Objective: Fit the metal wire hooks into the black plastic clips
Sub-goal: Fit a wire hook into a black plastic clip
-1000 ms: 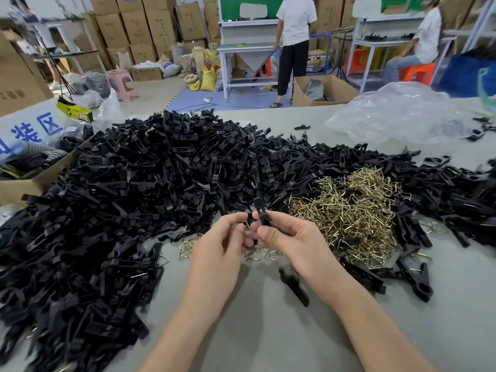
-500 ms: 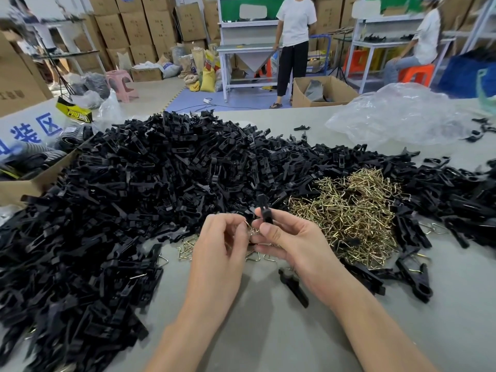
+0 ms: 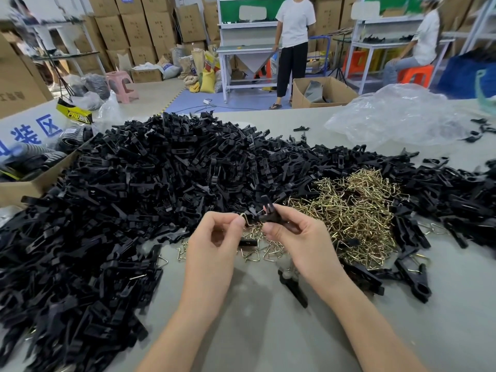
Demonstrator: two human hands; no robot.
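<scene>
My right hand (image 3: 298, 237) grips a black plastic clip (image 3: 268, 212) between thumb and fingers, its forked end pointing up and away. My left hand (image 3: 214, 237) pinches a brass-coloured wire hook (image 3: 245, 220) right against the clip's left side. Both hands are held just above the grey table (image 3: 268, 331), in front of the piles. A big heap of black clips (image 3: 134, 197) covers the left and middle. A pile of loose wire hooks (image 3: 354, 213) lies to the right of my hands.
Several finished clips (image 3: 413, 277) with hooks lie at the right; one black clip (image 3: 292, 287) lies under my right wrist. A crumpled clear plastic bag (image 3: 397, 116) sits at the far right, a cardboard box (image 3: 32, 181) at the left edge. Two people are at benches beyond the table.
My left hand has brought the wire hook up against the clip. The clip in my right hand has tilted a little; both hands stay at the same place.
</scene>
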